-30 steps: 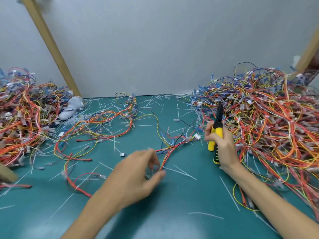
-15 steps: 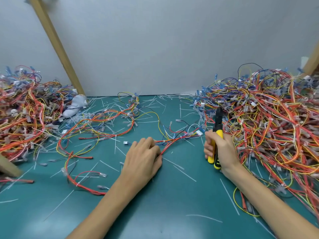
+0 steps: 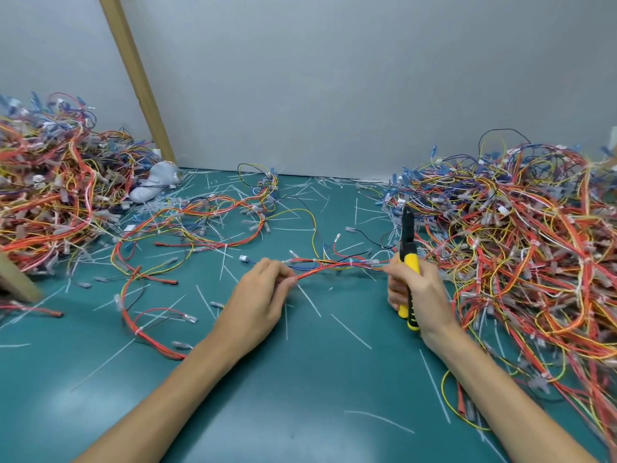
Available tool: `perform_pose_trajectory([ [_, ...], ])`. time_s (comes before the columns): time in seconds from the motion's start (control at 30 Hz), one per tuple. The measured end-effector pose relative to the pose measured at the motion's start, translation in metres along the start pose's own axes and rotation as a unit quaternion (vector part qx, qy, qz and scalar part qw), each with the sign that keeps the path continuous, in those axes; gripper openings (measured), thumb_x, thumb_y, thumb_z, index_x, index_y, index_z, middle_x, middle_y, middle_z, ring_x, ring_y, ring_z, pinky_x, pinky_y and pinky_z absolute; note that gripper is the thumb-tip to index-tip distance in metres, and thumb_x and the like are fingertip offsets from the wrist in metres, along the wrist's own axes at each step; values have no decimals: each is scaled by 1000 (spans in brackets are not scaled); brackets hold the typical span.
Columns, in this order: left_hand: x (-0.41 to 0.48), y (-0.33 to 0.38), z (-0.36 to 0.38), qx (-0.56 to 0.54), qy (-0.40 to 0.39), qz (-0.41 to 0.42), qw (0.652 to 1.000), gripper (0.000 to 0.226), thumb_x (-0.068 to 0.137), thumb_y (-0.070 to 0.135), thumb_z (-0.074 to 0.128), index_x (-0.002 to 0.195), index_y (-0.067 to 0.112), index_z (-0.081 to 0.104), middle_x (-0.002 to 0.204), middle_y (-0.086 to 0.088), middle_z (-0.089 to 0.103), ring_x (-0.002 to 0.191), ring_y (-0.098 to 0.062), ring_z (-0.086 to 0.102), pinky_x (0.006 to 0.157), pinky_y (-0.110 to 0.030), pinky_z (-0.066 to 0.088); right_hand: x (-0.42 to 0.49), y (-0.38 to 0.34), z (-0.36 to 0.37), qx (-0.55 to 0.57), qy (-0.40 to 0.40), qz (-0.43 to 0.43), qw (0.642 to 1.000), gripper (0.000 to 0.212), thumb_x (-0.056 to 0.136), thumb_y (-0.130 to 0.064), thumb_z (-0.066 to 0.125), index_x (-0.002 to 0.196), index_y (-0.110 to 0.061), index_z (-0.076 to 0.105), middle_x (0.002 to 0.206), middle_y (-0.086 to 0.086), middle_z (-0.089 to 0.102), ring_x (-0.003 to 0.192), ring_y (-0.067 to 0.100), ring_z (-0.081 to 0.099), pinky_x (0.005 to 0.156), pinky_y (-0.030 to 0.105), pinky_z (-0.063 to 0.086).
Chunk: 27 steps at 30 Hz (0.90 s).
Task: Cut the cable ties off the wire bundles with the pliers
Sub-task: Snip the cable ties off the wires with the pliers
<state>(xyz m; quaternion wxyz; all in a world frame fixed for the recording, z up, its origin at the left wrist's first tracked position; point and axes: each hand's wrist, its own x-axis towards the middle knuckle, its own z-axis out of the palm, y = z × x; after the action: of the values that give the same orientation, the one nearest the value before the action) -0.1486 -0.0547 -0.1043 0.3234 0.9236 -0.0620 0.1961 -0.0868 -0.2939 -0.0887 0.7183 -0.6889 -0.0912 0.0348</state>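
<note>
My left hand pinches one end of a red-and-yellow wire bundle stretched just above the counter. My right hand grips the yellow-handled pliers, nose up, and seems to hold the bundle's other end. With the ties small and pale, I could nick a wire instead. The big wire heap beside could snag the bundle.

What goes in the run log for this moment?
left hand: pinching wire bundle | right hand: gripping pliers, tip up | tie: not yet cut
</note>
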Motion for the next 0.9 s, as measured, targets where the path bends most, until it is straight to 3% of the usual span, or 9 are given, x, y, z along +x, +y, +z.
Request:
perform_pose_trajectory([
  [0.2, -2, 7, 0, 76, -78, -11, 994, 21, 102, 32, 37, 94, 20, 51, 94, 6, 49, 88, -19, 52, 80, -40, 43, -1, -3, 2, -19, -11, -6, 1000, 27, 73, -26, 62, 66, -12, 39, 53, -2, 26, 45, 15, 23, 46, 28, 23],
  [0.33, -2, 8, 0, 109, -108, 3, 988, 28, 103, 33, 30, 98, 18, 53, 97, 4, 51, 90, -25, 53, 82, -42, 42, -2, -4, 2, -3, -10, 1, 1000, 25, 74, -27, 62, 73, -9, 45, 55, 0, 25, 44, 14, 24, 46, 28, 24],
  [0.4, -1, 7, 0, 97, -102, 17, 990, 28, 104, 30, 30, 93, 18, 53, 92, 5, 51, 88, -24, 52, 82, -40, 40, -3, -4, 1, -2, -11, 2, 1000, 21, 74, -26, 62, 66, -14, 47, 56, 0, 26, 45, 13, 26, 46, 27, 25],
  [0.5, 3, 2, 0, 26, -95, 14, 995, 31, 104, 27, 32, 81, 19, 50, 77, 8, 49, 79, -16, 49, 78, -34, 39, -6, -4, 2, -38, -35, -16, 999, 21, 72, -24, 64, 68, -14, 46, 57, -3, 31, 50, 14, 31, 51, 28, 29],
  [0.6, 8, -2, -3, -64, -98, -29, 993, 35, 104, 26, 34, 71, 24, 44, 61, 12, 46, 66, -3, 45, 65, -18, 33, -10, -4, 4, -121, -56, -38, 990, 48, 67, -34, 69, 87, 2, 45, 68, 3, 35, 63, 20, 34, 63, 37, 29],
  [0.67, 12, -5, -5, -104, -102, -54, 988, 38, 104, 27, 34, 67, 23, 43, 54, 12, 44, 57, -4, 41, 59, -19, 32, -13, -5, 6, -165, -44, -44, 984, 55, 64, -48, 68, 95, -6, 51, 75, 0, 40, 68, 18, 39, 68, 35, 32],
  [0.77, 18, -6, -9, -183, -93, -84, 975, 41, 104, 29, 36, 65, 19, 44, 48, 8, 38, 48, -10, 33, 56, -31, 31, -12, 0, 9, -257, 6, -74, 964, 35, 77, -44, 72, 78, -20, 47, 61, -16, 39, 58, 5, 36, 56, 19, 29],
  [0.83, 22, -5, -12, -243, -78, -99, 962, 42, 104, 29, 38, 64, 19, 46, 47, 10, 36, 44, -10, 31, 52, -28, 27, -9, 4, 9, -301, 45, -83, 949, 39, 87, -31, 71, 69, -22, 38, 54, -15, 39, 52, 5, 33, 53, 20, 29],
  [0.9, 24, -3, -14, -313, -69, -128, 938, 41, 104, 30, 40, 68, 16, 54, 50, 9, 38, 40, -9, 30, 45, -22, 28, -6, 7, 6, -287, 58, -65, 954, 40, 88, -30, 70, 68, -24, 37, 52, -14, 37, 54, 12, 35, 56, 28, 31],
])
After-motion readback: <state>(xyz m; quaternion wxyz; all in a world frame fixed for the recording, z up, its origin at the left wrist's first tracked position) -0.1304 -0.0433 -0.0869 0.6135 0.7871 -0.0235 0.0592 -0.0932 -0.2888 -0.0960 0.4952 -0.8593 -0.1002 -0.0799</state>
